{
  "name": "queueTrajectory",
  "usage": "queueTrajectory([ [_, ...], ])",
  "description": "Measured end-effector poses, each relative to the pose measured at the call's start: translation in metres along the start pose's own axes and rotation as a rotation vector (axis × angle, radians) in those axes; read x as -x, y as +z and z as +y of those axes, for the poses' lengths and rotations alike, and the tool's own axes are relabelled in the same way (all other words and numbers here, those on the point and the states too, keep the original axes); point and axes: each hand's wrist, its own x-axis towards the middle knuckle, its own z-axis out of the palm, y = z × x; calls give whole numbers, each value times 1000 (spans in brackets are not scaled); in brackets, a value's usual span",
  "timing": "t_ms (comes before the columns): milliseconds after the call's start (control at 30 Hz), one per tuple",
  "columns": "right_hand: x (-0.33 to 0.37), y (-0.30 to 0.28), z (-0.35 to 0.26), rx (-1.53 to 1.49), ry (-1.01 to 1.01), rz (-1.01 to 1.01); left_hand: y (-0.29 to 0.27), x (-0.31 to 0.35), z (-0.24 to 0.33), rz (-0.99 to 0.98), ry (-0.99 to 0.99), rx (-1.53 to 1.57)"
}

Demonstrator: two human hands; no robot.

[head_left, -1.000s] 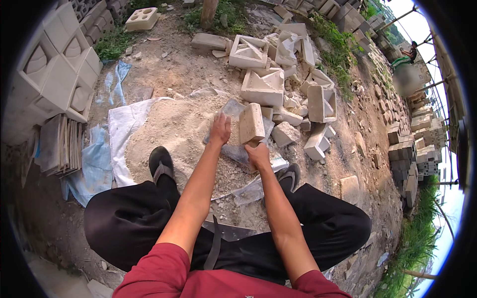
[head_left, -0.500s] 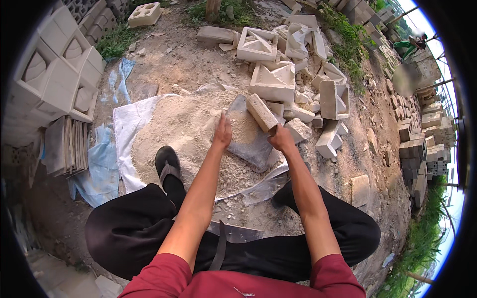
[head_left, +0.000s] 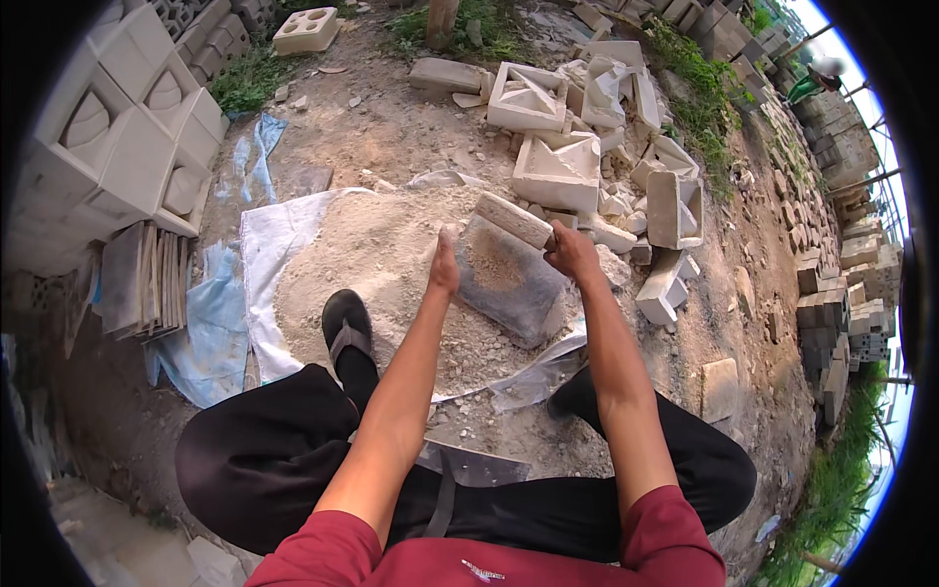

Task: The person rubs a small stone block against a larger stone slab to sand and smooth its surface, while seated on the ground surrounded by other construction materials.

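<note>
By the right hand (head_left: 572,254), a block-headed tool (head_left: 514,219) is gripped, its long axis directed far-left along the far edge of the grey slab (head_left: 518,308); the left hand (head_left: 445,262), straight-fingered, apparently empty, is held leftward.

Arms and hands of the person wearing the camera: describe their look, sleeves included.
The left hand and right hand are both ungloved, and nothing worn shows at either wrist. The forearms are uncovered and slim, with no cables. The left sleeve and right sleeve are short, plain and dark red.
</note>
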Motion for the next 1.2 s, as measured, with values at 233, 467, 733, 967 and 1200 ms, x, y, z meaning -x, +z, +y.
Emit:
queueTrajectory([
  [233, -2, 28, 17, 50, -272, 10, 4, -9, 40, -89, 203, 84],
  [467, 39, 26, 2, 181, -332, 79, 19, 23, 13, 20, 341, -151],
  [733, 75, 17, -15, 1, -17, 31, -18, 22, 45, -155, 360, -486],
  [967, 88, 40, -48, -439, 322, 144, -77, 18, 257, -427, 330, -1485],
  [1200, 127, 44, -114, -481, 360, 177, -101, 46, 280, -486, 637, -1559],
])
